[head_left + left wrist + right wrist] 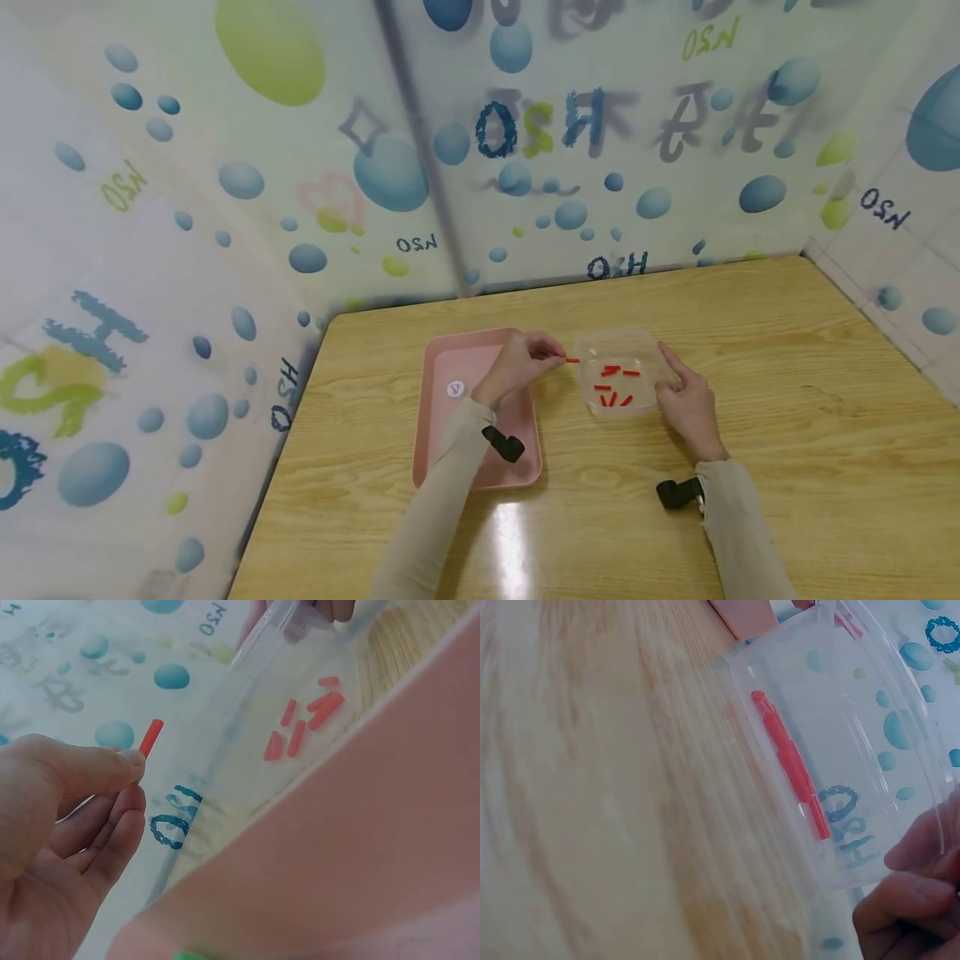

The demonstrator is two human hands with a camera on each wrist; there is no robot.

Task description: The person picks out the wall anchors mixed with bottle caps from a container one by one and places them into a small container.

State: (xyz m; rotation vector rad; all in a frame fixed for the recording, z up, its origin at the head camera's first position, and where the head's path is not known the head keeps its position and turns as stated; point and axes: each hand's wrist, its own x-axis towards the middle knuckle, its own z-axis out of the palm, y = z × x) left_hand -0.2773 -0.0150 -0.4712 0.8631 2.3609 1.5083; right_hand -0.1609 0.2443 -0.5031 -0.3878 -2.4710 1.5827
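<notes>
My left hand [521, 364] pinches a short red stick [152, 738] between thumb and forefinger, its end poking out past the fingertips. In the head view the stick [572, 361] is right at the left rim of a clear plastic container [647, 354]. Several similar red sticks [602, 387] lie scattered on the container's bottom. My right hand [688, 410] grips the container by its right side, with the thumb and fingers at the rim. Beneath my left wrist is a pink tray [431, 417], partly hidden by the forearm.
A small white round sticker [456, 389] shows inside the tray. Tray and container are on a wood-grain table [787, 400]. Patterned walls [360, 225] rise behind the table and at both sides. Each wrist carries a black camera mount [678, 494].
</notes>
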